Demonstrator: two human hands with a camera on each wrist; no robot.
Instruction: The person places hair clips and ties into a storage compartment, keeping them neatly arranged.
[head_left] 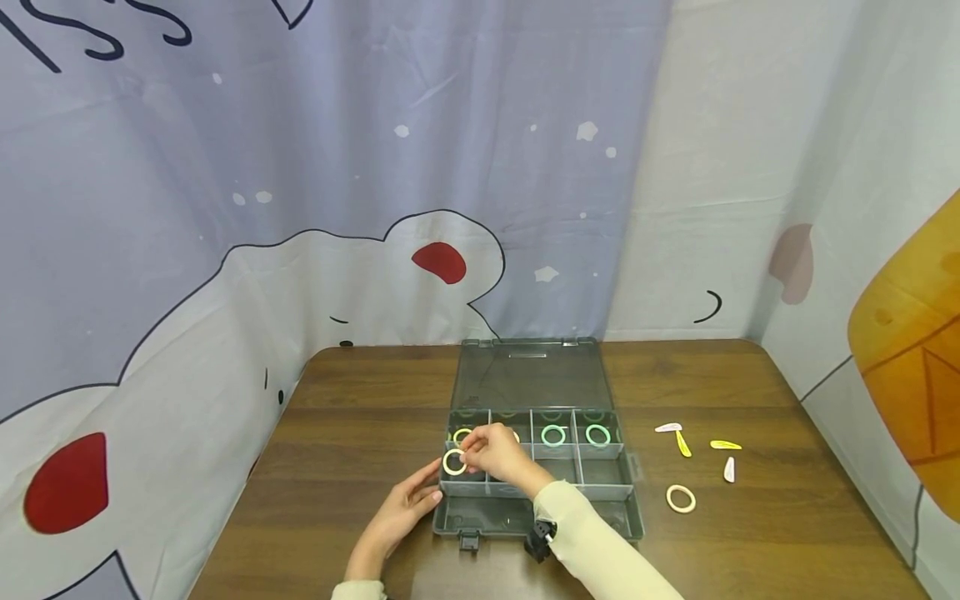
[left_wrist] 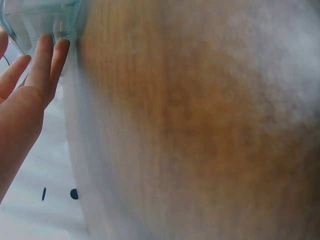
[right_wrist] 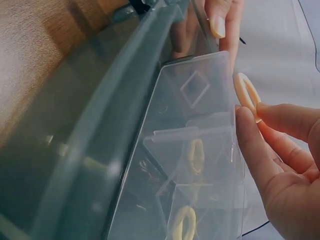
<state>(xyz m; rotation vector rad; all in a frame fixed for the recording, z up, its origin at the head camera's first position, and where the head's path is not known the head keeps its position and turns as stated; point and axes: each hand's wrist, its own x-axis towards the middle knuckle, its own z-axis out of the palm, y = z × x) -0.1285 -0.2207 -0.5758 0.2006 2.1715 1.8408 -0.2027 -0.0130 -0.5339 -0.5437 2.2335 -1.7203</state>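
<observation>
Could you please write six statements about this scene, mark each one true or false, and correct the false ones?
1. The right hand pinches a ring. True.
2. The left hand holds a clip. False: its fingers touch the left side of the box.
3. The green rings are in the box. True.
4. The box is closed. False: its lid is open, at the back.
5. All clips are in the box. False: four lie on the table, right of it.
6. Another ring lies on the table. True.
</observation>
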